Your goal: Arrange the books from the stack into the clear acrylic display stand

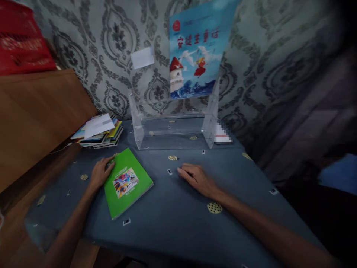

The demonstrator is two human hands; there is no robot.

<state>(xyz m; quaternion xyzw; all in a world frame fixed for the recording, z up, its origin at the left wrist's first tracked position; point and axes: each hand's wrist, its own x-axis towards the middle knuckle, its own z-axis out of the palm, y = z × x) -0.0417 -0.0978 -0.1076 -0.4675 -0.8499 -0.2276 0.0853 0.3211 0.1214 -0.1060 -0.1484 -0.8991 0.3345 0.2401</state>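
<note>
Green book at left hand; right hand apart from it.
Book lies flat, skewed, on the patterned blue tablecloth, left of centre, in front of the clear stand. Left hand lies along the book's left edge, fingers slightly bent, thumb at the edge — whether it grips cannot be told. Right hand is loosely half-curled over the cloth, palm hidden — nothing visible in it, full closure unclear. Book stack sits behind the left hand, left of the stand.
</note>
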